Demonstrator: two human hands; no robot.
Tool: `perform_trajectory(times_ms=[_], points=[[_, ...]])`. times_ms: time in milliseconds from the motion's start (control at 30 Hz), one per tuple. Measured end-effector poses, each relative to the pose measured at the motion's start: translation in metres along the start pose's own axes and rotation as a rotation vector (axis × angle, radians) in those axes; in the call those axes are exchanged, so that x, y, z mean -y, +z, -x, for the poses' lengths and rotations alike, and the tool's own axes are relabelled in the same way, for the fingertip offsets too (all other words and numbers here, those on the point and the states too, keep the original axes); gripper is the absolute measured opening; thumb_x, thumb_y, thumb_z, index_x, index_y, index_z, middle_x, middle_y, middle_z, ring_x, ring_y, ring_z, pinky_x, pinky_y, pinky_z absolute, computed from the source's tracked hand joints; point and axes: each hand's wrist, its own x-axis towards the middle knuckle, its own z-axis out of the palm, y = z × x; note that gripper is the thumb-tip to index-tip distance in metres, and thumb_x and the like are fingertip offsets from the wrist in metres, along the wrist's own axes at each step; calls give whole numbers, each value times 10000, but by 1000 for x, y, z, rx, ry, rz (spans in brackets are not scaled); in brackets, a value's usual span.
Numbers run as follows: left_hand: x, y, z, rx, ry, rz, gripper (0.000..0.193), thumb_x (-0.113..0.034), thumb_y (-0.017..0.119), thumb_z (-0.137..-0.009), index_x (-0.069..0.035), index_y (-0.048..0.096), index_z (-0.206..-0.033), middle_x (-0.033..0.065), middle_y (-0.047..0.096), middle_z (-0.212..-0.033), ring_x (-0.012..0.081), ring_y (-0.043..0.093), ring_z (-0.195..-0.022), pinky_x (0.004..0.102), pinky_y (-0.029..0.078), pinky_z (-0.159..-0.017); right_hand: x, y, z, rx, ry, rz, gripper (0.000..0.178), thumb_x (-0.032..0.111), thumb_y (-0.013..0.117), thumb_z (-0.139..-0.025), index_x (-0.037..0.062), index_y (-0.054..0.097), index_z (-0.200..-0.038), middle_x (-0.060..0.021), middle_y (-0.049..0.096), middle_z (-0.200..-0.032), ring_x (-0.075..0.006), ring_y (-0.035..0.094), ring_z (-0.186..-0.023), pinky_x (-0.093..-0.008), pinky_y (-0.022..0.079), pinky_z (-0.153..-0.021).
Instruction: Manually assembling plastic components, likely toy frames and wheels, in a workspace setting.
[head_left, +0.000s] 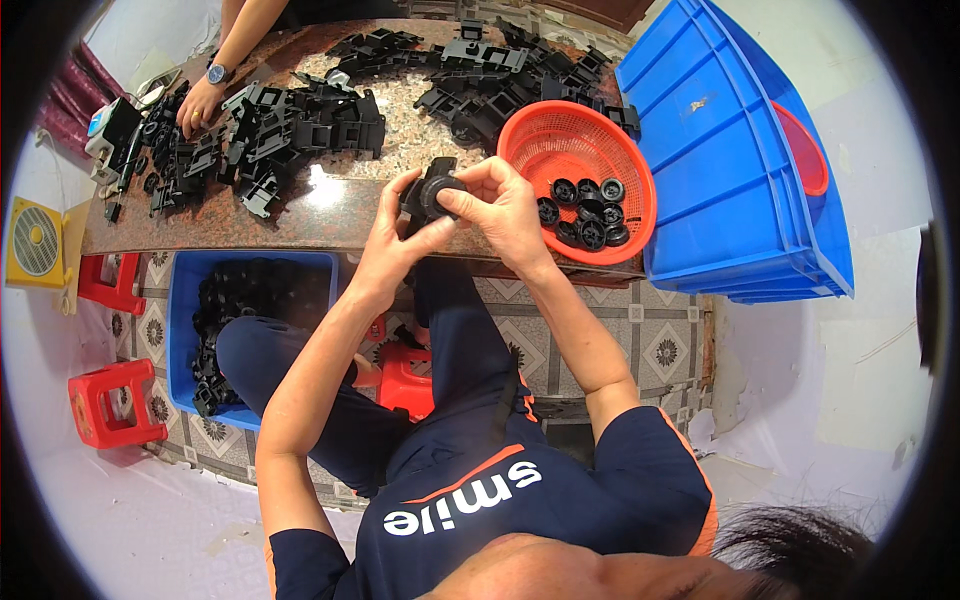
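Observation:
Both of my hands are raised at the table's near edge around one black plastic part point(440, 168) with a round black wheel point(437, 197) against it. My left hand point(392, 240) grips the part from the left, thumb below the wheel. My right hand point(508, 210) closes on the wheel from the right, its thumb pressed on the wheel's face. The fingers hide how wheel and part are joined. Just right of my right hand, a red basket point(525, 150) on the table holds several loose black wheels point(591, 235).
Black plastic frames point(275, 130) lie heaped on the stone table point(340, 195). Another person's hand point(203, 103) touches the left heap. A large blue crate point(715, 150) stands at right. Below the table, a blue bin point(180, 345) holds black parts, near red stools point(115, 402).

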Motion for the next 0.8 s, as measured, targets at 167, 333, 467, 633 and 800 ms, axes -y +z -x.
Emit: perform_trajectory(times_ms=[167, 333, 467, 633, 800], points=[[11, -2, 0, 12, -163, -13, 559, -284, 646, -943, -156, 377, -1416, 63, 505, -1235, 134, 530, -1049, 304, 465, -907, -13, -1, 6, 33, -46, 52, 215, 55, 739, -849, 5, 576, -980, -68, 674, -920, -104, 652, -820, -244, 542, -720], [4, 4, -1, 5, 64, -70, 539, -222, 654, -941, -100, 405, -1403, 60, 523, -1213, 125, 535, -1064, 270, 462, -906, -25, 7, 8, -58, -80, 73, 245, 81, 759, -831, 16, 594, -1000, -25, 665, -918, -74, 630, -815, -236, 524, -725], [3, 4, 0, 50, 35, -60, 507, -233, 591, -983, -150, 381, -1437, 45, 570, -1198, 121, 562, -1067, 285, 491, -902, -32, -2, 3, -113, -201, 270, 546, 210, 816, -790, 3, 527, -1205, -101, 644, -1021, -145, 648, -877, -287, 540, -766], [11, 1, 1, 17, 78, -26, 549, -233, 631, -956, -150, 381, -1438, 45, 570, -1199, 134, 564, -1080, 298, 483, -919, -18, 2, 17, -159, -87, 303, 694, 260, 805, -804, -22, 443, -1325, -158, 600, -1148, -202, 644, -962, -304, 548, -767], [1, 8, 3, 8, 119, -64, 633, -292, 679, -926, -160, 357, -1455, 37, 523, -1206, 124, 511, -1071, 286, 419, -950, -17, 12, 25, -115, -142, 82, 280, 78, 717, -864, -18, 623, -1110, -89, 686, -987, -123, 654, -872, -267, 538, -772]])
